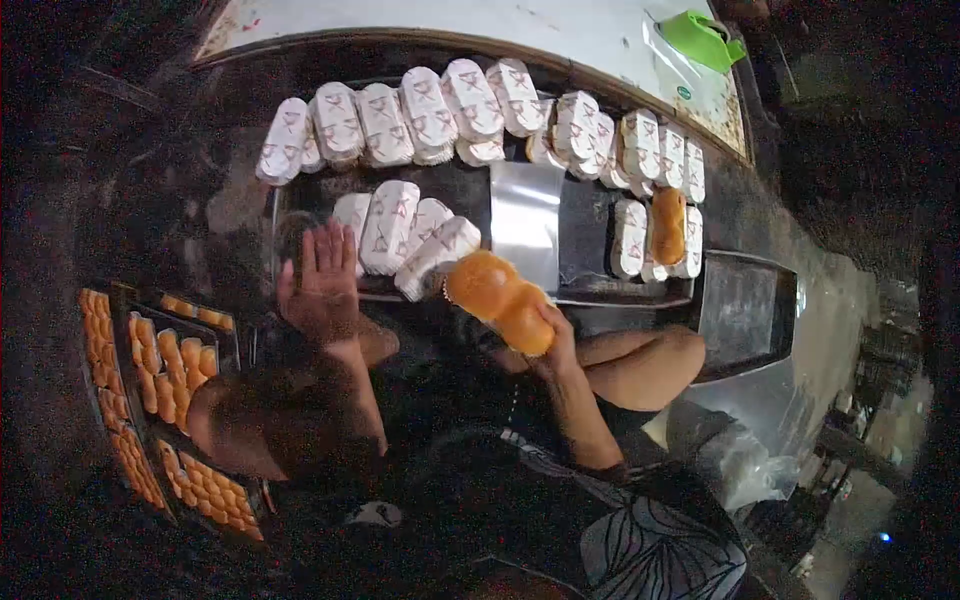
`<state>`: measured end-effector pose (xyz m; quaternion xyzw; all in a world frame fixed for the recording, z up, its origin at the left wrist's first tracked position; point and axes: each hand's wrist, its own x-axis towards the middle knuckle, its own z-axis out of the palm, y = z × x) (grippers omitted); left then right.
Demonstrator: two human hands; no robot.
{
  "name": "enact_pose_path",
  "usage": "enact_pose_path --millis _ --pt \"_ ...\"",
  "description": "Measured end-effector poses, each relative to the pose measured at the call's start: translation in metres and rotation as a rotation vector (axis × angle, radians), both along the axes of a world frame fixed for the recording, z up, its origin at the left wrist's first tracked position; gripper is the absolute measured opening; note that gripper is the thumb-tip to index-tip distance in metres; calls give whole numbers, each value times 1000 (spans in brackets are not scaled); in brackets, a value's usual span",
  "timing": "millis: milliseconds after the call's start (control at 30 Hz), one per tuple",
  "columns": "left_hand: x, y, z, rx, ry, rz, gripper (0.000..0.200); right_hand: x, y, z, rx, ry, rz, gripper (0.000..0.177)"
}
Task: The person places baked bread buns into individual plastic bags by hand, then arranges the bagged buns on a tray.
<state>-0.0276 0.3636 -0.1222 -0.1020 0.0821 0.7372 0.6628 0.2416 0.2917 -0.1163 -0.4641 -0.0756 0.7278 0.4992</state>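
Observation:
My right hand (560, 345) grips the lower right end of a long golden bun (500, 303), which is held at a slant near the middle. The bun's upper left end is against a white printed paper wrapper piece (438, 258) in the front group. My left hand (322, 275) is raised with its fingers spread, left of that group, holding nothing. Several white printed stacks (428, 105) stand in a row along the back of the dark tray (590, 297). Another bun (668, 227) lies on white pieces at the tray's right side.
Trays of buns (205, 490) stand at the lower left. A shiny metal sheet (525, 215) lies in the dark tray. Behind are a white board (420, 18) and a green plastic object (700, 40). An empty-looking dark pan (740, 310) sits at the right.

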Motion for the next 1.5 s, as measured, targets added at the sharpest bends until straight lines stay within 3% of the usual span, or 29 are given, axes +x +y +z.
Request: enact_pose_path --millis 67,133,200,267,333,400,433,467,500,533,600,633,667,733,867,933,1000,1067,1100,1200,1233,1300,1400,1467,1500 --pt "38 0 28 -182 105 65 56 -1 -7 32 44 115 -68 47" --pt "68 -11 36 -71 122 -35 56 -9 10 55 431 -330 232 45" --pt "92 -14 52 -72 483 -150 66 -15 13 54 421 -367 240 41" --pt "100 -19 46 35 494 -145 77 -16 3 50 405 -295 204 37" --pt "102 -30 12 47 532 -397 83 -25 -12 44 358 -367 226 42" --pt "128 -45 14 17 482 -360 77 -37 -7 39 251 -366 -45 47" --pt "135 -48 16 -13 488 -392 72 -37 -7 38 243 -370 -53 47" --pt "139 -48 18 -37 495 -418 69 -36 -4 39 337 -582 51 48" --pt "115 -43 -31 -49 151 -624 62 -36 -1 41 432 -790 158 50" --pt "106 -41 -40 -42 157 -627 62 -32 -1 44 438 -788 150 50" --pt "94 -44 -47 267 -62 -784 54 -21 0 50 550 -826 356 58" --pt "128 -58 -7 -297 429 -367 44 -23 8 34 732 -1120 273 61" --pt "142 -59 10 -323 635 -366 39 -20 15 28 745 -1123 260 61" --pt "145 -49 7 -197 800 -305 40 -14 37 25 721 -1198 512 48" --pt "135 -27 4 -292 572 -384 43 -13 84 49 876 -1274 614 46" --pt "113 -12 35 -35 135 -414 47 -16 75 75 835 -1256 675 51" --pt "107 -9 40 69 253 -359 52 -27 52 85 869 -1147 267 53" --pt "107 -12 43 -45 1043 -232 58 -43 40 82 773 -989 218 53" --pt "109 -9 49 230 881 -275 66 -50 39 78 689 -891 121 52" --pt "101 -3 50 210 686 -312 66 -62 42 72 549 -697 -47 42" --pt "97 -1 52 287 614 -284 64 -64 42 70 614 -789 -79 38" --pt "92 1 62 203 684 -285 63 -64 35 78 664 -930 -68 26" --pt "97 3 65 110 763 -199 61 -58 13 84 752 -1040 -73 26" --pt "106 -1 66 189 562 -228 58 -57 5 85 711 -1028 -101 24" --pt "111 -2 67 184 431 -230 59 -53 4 86 803 -1197 -129 23"
